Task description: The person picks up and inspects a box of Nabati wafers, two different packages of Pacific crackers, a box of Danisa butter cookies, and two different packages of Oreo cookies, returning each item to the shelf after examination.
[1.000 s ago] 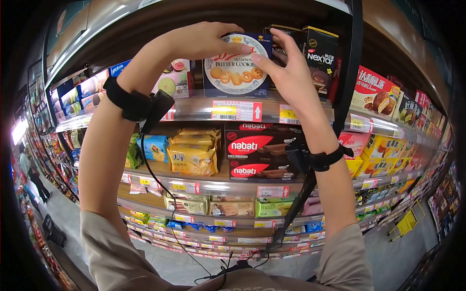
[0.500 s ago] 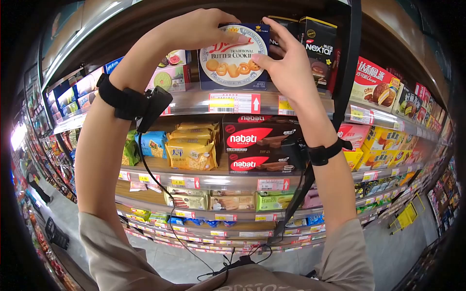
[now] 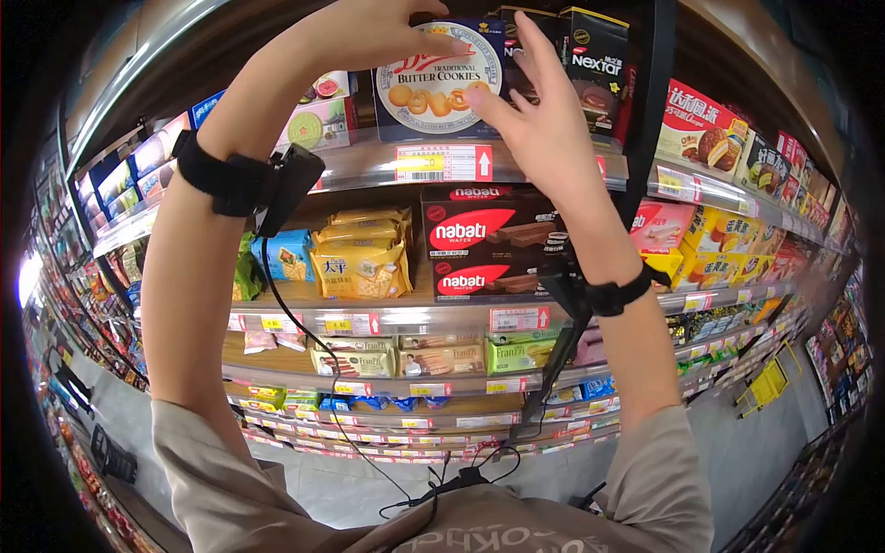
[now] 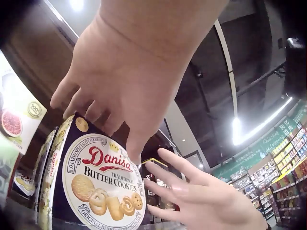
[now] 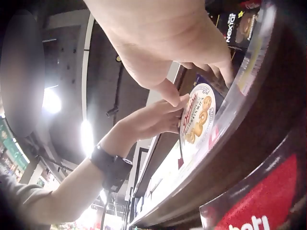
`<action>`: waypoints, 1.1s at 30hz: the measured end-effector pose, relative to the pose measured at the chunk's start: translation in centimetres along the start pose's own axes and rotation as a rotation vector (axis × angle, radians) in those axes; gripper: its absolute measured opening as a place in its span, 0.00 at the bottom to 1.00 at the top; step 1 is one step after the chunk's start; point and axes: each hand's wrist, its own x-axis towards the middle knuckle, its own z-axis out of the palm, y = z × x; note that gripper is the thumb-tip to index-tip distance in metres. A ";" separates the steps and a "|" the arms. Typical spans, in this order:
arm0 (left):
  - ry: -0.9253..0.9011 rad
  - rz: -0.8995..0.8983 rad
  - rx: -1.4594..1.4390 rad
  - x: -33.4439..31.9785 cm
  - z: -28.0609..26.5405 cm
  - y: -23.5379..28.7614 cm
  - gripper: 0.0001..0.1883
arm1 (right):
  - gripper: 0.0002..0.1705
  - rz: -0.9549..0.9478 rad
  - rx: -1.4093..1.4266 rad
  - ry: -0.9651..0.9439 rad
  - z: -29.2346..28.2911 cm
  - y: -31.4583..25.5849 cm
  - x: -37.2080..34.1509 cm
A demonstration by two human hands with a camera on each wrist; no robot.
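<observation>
A dark blue box of Danisa butter cookies (image 3: pixel 433 81) stands upright at the front of the top shelf, its round white label facing me. My left hand (image 3: pixel 383 35) reaches over the box's top, thumb on the front face and fingers over the upper edge, as the left wrist view shows. At the box's right side is my right hand (image 3: pixel 546 106), fingers extended and spread, thumb tip at the front of the label. More cookie boxes (image 4: pixel 43 167) stand behind the front one in the left wrist view.
Black Nextar boxes (image 3: pixel 597 64) stand to the right, and a pink-and-green box (image 3: pixel 316 124) to the left. Under the box runs the shelf edge with a price tag (image 3: pixel 442 163). Lower shelves hold Nabati wafer boxes (image 3: pixel 479 235) and yellow cracker bags (image 3: pixel 364 265). A dark upright post (image 3: pixel 650 111) stands at right.
The head view has tilted down, so shelf, box and hands appear higher. The box still stands on the shelf under my left hand. My right fingers look straighter and more spread.
</observation>
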 end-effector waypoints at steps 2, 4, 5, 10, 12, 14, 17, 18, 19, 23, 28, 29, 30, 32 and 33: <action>0.050 -0.010 0.072 -1.0 -1.1 0.3 0.36 | 0.48 -0.088 -0.022 0.024 -0.7 -0.2 -1.6; 0.210 0.062 0.061 -2.8 -1.5 0.2 0.33 | 0.42 -0.050 0.060 0.026 -2.1 -2.3 -4.6; 0.284 0.098 0.050 -4.1 -1.4 0.0 0.31 | 0.38 -0.022 0.092 0.024 -3.0 -3.5 -6.6; 0.676 0.126 0.050 -19.2 1.3 -0.4 0.21 | 0.12 0.346 -0.029 -0.253 -10.2 -4.0 -26.7; 0.632 -0.032 -0.050 -28.8 4.0 0.5 0.18 | 0.14 0.875 0.067 -0.080 -10.9 -4.6 -36.4; 0.705 -0.199 -0.278 -39.3 10.1 -0.4 0.13 | 0.16 0.973 -0.285 -0.089 -12.6 -5.6 -50.2; 0.565 -0.581 -0.579 -47.5 20.2 1.3 0.11 | 0.15 1.739 -0.368 -0.170 -13.6 -12.3 -65.1; 0.384 -0.673 -0.724 -47.6 22.2 2.5 0.08 | 0.15 1.901 -0.371 -0.191 -13.8 -13.9 -70.4; 0.303 -0.691 -0.747 -48.9 25.4 3.7 0.07 | 0.15 1.935 -0.392 -0.266 -14.1 -14.5 -77.2; -0.166 -0.207 -0.679 -42.7 25.3 11.1 0.06 | 0.17 1.823 -0.435 -0.515 -16.6 -20.2 -101.9; -0.250 0.076 -0.689 -41.3 24.1 13.5 0.10 | 0.16 2.263 -0.554 -0.489 -19.3 -27.7 -96.5; -0.289 -0.028 -0.737 -41.8 23.5 14.6 0.08 | 0.16 2.161 -0.520 -0.525 -19.9 -27.3 -98.5; -0.314 -0.066 -0.770 -42.4 23.6 15.6 0.08 | 0.16 2.064 -0.487 -0.566 -21.1 -27.7 -100.8; -0.366 -0.164 -0.835 -44.4 24.9 18.1 0.07 | 0.16 2.364 -0.271 0.305 -21.8 -28.7 -96.6; -0.419 -0.161 -0.873 -44.8 24.8 20.1 0.05 | 0.15 2.346 -0.289 0.351 -22.2 -29.1 -96.3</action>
